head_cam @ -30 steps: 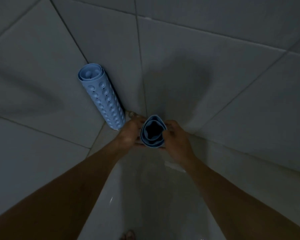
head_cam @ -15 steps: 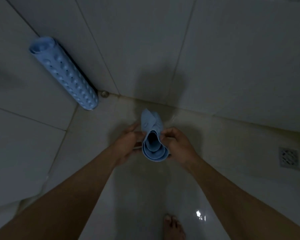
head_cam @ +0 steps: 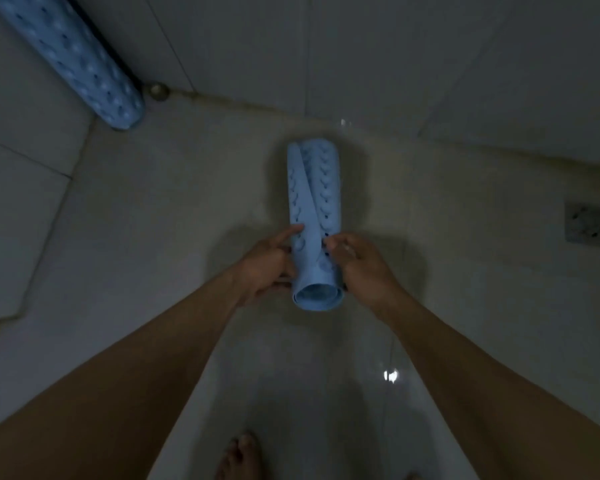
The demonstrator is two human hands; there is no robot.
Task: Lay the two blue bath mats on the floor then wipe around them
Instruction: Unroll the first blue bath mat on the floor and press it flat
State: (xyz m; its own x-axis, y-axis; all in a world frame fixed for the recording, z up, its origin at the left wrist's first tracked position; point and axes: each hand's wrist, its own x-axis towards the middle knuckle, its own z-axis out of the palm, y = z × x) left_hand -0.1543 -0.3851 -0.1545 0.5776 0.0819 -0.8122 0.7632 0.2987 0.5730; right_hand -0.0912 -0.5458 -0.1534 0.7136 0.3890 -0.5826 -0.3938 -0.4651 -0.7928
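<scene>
A rolled blue bath mat (head_cam: 314,202) with round suction bumps lies lengthwise in front of me, low over the pale floor, its open end facing me. My left hand (head_cam: 267,263) grips its left side and my right hand (head_cam: 359,263) grips its right side near that end. A loose flap runs down the top of the roll. A second rolled blue mat (head_cam: 80,60) leans in the wall corner at the upper left, untouched.
Grey tiled walls (head_cam: 430,57) close the far side and left. A square floor drain (head_cam: 586,221) sits at the right. A small round metal fitting (head_cam: 158,91) is in the corner by the leaning mat. My bare toes (head_cam: 239,457) show at the bottom.
The held roll has tipped from end-on to lying lengthwise away from me and dropped toward the floor. My view has tilted down, so the leaning mat has slid to the upper left.
</scene>
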